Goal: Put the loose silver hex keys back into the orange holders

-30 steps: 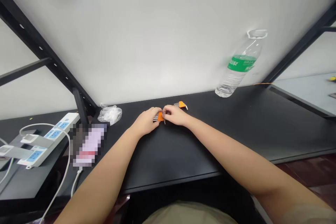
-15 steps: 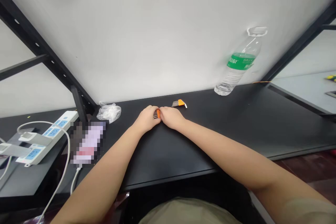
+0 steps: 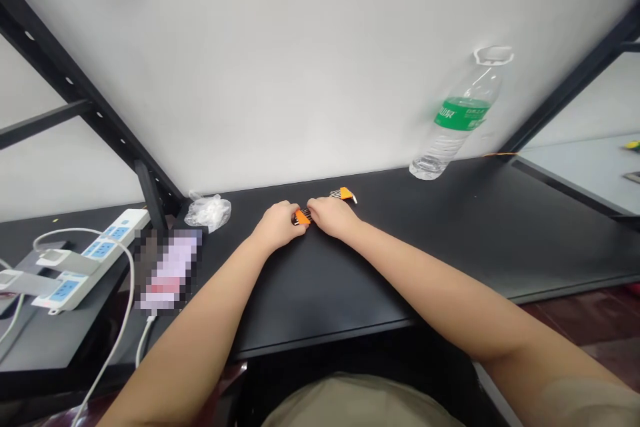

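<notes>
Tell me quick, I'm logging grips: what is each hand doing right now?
Left hand: closed on the orange hex key holder.
Right hand: fingers curled at the keys of the same holder; actual grip cannot be told.

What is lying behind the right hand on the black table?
A second orange hex key set lies just behind the right hand; the hand hides its near end. Further back is only white wall.

Bare forearms — sleeveless; khaki lap.
</notes>
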`<move>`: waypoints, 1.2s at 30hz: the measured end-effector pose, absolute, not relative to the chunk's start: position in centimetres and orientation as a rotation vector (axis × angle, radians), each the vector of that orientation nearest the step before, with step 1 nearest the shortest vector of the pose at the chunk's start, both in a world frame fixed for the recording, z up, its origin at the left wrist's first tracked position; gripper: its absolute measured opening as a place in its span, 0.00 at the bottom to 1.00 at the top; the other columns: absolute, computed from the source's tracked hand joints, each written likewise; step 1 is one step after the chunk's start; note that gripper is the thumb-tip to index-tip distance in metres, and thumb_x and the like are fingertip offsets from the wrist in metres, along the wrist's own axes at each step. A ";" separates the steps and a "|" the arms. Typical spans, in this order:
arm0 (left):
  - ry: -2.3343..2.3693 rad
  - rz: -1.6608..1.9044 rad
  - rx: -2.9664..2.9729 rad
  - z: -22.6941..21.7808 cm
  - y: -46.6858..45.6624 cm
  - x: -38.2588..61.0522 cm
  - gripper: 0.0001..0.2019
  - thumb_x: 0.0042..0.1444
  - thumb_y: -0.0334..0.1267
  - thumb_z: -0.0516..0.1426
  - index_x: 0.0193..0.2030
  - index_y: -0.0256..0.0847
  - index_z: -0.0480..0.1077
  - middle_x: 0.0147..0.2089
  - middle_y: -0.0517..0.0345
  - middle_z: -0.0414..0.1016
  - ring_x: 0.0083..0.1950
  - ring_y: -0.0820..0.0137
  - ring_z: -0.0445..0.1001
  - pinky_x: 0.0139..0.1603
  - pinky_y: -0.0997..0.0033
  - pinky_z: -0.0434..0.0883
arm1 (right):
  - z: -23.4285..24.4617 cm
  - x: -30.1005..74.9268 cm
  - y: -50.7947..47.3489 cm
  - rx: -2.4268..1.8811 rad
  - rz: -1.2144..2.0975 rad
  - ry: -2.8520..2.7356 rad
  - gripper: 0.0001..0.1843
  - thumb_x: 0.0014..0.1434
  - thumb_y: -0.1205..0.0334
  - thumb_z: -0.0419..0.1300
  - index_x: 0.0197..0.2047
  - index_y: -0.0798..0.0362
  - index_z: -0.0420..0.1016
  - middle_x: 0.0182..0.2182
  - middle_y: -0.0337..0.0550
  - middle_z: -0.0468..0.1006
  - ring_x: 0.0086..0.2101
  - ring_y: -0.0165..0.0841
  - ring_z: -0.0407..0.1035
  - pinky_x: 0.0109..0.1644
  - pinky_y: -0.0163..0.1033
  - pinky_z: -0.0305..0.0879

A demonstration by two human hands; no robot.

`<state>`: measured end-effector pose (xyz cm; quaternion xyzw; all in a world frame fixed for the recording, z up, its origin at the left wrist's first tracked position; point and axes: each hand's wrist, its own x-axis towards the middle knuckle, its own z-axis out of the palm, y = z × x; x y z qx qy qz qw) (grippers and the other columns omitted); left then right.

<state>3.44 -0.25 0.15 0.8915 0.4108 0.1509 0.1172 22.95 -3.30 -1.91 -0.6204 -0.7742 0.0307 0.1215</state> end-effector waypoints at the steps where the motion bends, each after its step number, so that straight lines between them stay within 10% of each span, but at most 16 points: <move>1: 1.184 0.452 2.612 0.1 -0.2 3.4 0.10 0.54 0.44 0.61 0.30 0.42 0.67 0.35 0.56 0.70 0.34 0.67 0.69 0.35 0.67 0.65 | -1.9 23.1 -3.3 -1.786 0.113 -2.247 0.14 0.74 0.62 0.47 0.45 0.52 0.74 0.41 0.47 0.82 0.41 0.38 0.75 0.44 0.39 0.60; 36: 1.221 0.388 2.783 0.7 -0.6 3.3 0.11 0.51 0.47 0.62 0.33 0.44 0.68 0.37 0.55 0.72 0.38 0.63 0.71 0.33 0.65 0.64 | -1.8 21.4 -4.4 -1.968 -0.028 -2.293 0.10 0.72 0.60 0.50 0.47 0.54 0.69 0.43 0.52 0.80 0.37 0.39 0.75 0.37 0.39 0.61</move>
